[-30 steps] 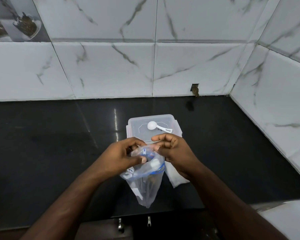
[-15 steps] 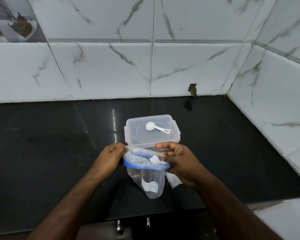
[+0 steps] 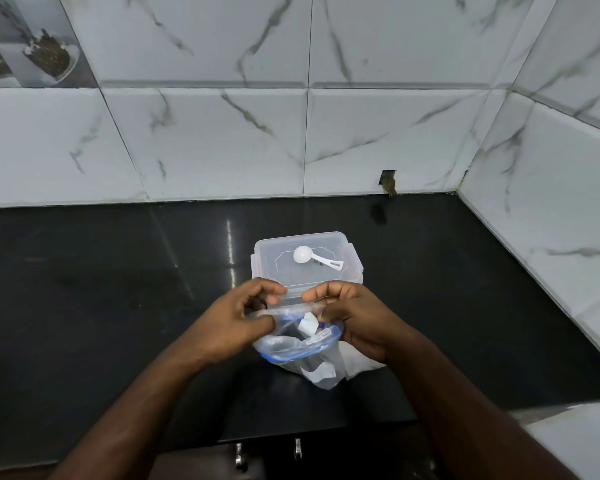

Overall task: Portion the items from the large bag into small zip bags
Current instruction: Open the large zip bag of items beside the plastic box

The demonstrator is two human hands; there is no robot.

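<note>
A clear zip bag (image 3: 303, 355) with a blue zip strip hangs above the black counter, its mouth pulled open. My left hand (image 3: 238, 323) pinches the left part of its rim, and my right hand (image 3: 355, 318) pinches the right part. A small white piece (image 3: 308, 323) sits at the bag's mouth, and another white piece (image 3: 317, 372) lies lower inside. Just behind the hands stands a clear lidded plastic box (image 3: 307, 261) with a white measuring scoop (image 3: 314, 259) lying on its lid. More clear plastic (image 3: 359, 363) lies under my right wrist.
The black counter (image 3: 101, 289) runs left and right, bounded by marble-tiled walls behind and on the right. Its front edge is near me, with metal drawer handles (image 3: 267, 453) below. A pale surface (image 3: 575, 441) sits at the lower right corner.
The hands have drawn closer together and rolled the bag's mouth wider open toward me. The bag has tilted, and a white piece now shows at its mouth.
</note>
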